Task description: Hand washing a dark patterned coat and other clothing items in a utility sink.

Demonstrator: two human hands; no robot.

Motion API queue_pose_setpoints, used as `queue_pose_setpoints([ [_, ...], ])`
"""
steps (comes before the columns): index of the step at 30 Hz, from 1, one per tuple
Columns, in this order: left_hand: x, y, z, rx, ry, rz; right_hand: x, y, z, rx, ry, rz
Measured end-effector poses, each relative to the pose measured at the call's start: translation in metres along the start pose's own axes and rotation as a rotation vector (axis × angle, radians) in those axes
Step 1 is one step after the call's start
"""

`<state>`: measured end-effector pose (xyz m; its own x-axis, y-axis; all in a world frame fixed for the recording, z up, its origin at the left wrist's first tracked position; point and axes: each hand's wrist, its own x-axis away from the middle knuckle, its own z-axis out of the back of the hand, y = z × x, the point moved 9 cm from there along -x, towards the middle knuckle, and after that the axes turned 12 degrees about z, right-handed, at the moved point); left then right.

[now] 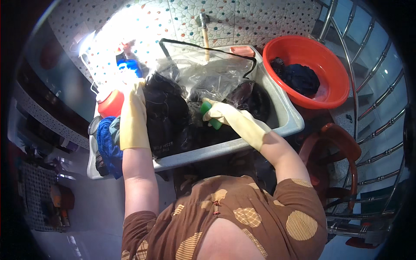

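Observation:
A large black bag (167, 115) with a clear plastic panel (208, 82) edged in black trim lies in the grey wash sink (288, 113). My left hand (136, 90), in a pale yellow rubber glove, closes on the bag's left edge; strong glare washes out part of its fingers. In the matching glove, my right hand (219, 113) grips a small green scrubber (210, 116) against the middle of the bag. Whether that scrubber has bristles or sponge underneath is hidden.
At right, an orange-red basin (333, 73) holds dark cloth (301, 79). A blue towel (108, 145) hangs over the sink's left rim beside a red container (110, 104). Behind stands a tap (204, 26). A red-brown chair (351, 147) and metal railing (381, 106) are at right.

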<state>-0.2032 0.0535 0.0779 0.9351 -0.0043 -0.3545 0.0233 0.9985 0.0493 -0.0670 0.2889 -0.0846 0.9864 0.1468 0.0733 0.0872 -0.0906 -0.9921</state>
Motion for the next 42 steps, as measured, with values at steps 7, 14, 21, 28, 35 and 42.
queue_pose_setpoints([
  [7, 0.035, -0.015, 0.006, 0.208, 0.317, 0.243, -0.039, 0.031, -0.002, 0.435, -0.155, -0.087],
  [14, 0.09, 0.12, -0.009, -0.121, -0.239, -0.197, -0.039, 0.031, -0.007, 0.958, -0.098, -0.066],
  [21, 0.087, 0.075, -0.049, -0.232, -0.354, 0.03, -0.028, 0.011, 0.001, 1.357, -0.157, -0.101],
  [28, 0.068, 0.056, -0.079, -0.154, -0.481, -0.058, 0.061, -0.054, 0.021, 0.89, -0.268, -0.235],
  [35, 0.075, -0.012, -0.01, 0.84, -0.187, 0.129, 0.108, -0.143, 0.105, 0.154, -0.014, 0.128],
  [42, 0.091, -0.045, -0.047, 1.862, -0.299, 0.377, 0.093, -0.105, 0.196, 0.092, 0.318, 0.06],
])
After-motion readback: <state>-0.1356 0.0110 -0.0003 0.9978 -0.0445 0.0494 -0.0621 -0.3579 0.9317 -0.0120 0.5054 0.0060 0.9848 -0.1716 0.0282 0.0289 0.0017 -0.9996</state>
